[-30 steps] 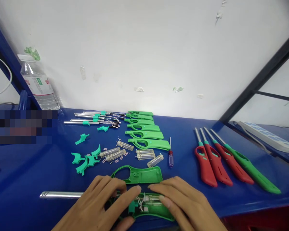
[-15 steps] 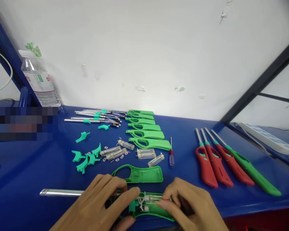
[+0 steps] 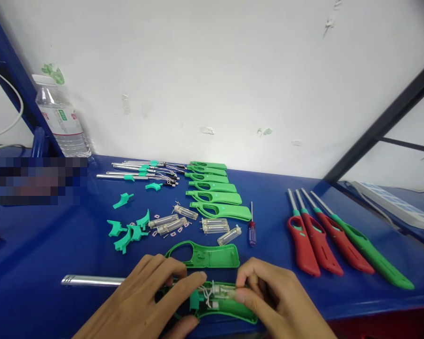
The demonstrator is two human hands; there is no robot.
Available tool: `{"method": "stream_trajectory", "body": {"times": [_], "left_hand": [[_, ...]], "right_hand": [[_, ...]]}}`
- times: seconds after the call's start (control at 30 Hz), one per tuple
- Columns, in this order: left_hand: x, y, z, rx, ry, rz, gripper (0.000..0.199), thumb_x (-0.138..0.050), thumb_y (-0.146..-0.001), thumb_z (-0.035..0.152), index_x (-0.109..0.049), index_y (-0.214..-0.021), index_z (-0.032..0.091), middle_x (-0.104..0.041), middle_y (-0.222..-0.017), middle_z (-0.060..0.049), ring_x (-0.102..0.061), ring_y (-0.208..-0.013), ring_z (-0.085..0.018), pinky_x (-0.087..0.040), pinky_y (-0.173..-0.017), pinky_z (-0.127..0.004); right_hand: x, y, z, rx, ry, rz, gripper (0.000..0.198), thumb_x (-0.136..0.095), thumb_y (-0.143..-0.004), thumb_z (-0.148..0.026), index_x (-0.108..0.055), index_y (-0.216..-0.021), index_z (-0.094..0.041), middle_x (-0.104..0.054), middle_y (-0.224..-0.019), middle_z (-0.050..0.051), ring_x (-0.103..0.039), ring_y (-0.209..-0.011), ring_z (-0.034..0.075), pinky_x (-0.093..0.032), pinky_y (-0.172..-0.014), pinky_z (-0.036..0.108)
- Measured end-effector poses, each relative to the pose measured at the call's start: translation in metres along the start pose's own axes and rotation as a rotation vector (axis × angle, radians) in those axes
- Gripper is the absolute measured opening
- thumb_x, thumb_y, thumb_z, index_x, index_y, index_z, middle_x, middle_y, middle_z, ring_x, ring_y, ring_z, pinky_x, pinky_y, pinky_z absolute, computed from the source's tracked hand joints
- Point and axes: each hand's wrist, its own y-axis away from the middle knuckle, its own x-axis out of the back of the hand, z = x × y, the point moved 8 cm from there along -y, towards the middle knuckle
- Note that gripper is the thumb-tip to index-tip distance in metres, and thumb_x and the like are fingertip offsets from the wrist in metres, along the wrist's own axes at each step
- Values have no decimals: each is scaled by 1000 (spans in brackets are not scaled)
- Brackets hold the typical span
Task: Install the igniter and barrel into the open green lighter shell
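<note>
Low in front of me lies an open green lighter handle shell (image 3: pixel 235 309), its metal tube (image 3: pixel 92 281) pointing left. My left hand (image 3: pixel 144 292) is closed around the shell's left part, fingers over the top and thumb at the near edge. Inside show a teal trigger (image 3: pixel 194 300) and white wires (image 3: pixel 207 294). My right hand (image 3: pixel 273 294) pinches the right end of a clear fuel tank (image 3: pixel 223 291) lying in the shell; its fingers hide that end. Just beyond rests the matching green shell half (image 3: pixel 215 257), inner side up.
Several clear tanks (image 3: pixel 215 226), teal triggers (image 3: pixel 122 238) and tubes with wires (image 3: pixel 127 176) lie farther back. Green shells (image 3: pixel 215 197) form a column beside a screwdriver (image 3: pixel 252 230). Finished-looking lighters (image 3: pixel 304 245) lie right. A water bottle (image 3: pixel 65 122) stands back left.
The view has shifted slightly. My right hand's fingertips have moved a little on the tank's right end; my left hand keeps its hold on the shell.
</note>
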Motion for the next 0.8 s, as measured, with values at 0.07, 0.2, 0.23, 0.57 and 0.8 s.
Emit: {"method": "stream_trajectory", "body": {"times": [0.07, 0.2, 0.23, 0.57, 0.8], "left_hand": [[1, -4, 0, 8, -1, 0, 47, -75, -109, 55, -70, -151, 35, -78, -125, -5, -75, -121, -24, -65, -111, -33], [3, 0, -3, 10, 2, 3, 46, -75, -110, 53, -70, -152, 35, -78, -125, -5, -75, -120, -23, -65, -109, -32], [3, 3, -3, 4, 8, 6, 43, -72, -112, 51, -70, -151, 34, -78, -125, -5, -75, -118, -22, -65, -108, -30], [5, 13, -2, -61, 73, 43, 33, -45, -126, 34, -69, -148, 29, -77, -122, 0, -73, -113, -13, -53, -107, -23], [13, 9, -1, -54, 72, 72, 31, -44, -127, 37, -70, -141, 29, -78, -111, 2, -75, -100, -12, -54, -99, -25]], "right_hand": [[-1, 1, -1, 26, 49, 9, 31, -68, -112, -51, -67, -91, -27, -51, -75, -8, -49, -69, 13, -35, -65, 28], [-2, 3, -3, 70, 115, 27, 34, -61, -116, -55, -69, -96, -29, -57, -79, -7, -55, -69, 13, -39, -67, 27], [-1, 3, -5, 89, 130, 37, 35, -61, -117, -55, -69, -96, -29, -57, -79, -7, -55, -68, 13, -39, -66, 27], [13, 11, -37, 417, 252, 285, 32, -60, -120, -40, -70, -92, -28, -59, -74, -7, -59, -61, 11, -47, -59, 22], [29, 11, -52, 600, 354, 413, 27, -62, -116, -17, -77, -131, -34, -84, -117, -3, -81, -106, 13, -64, -95, 19]]}}
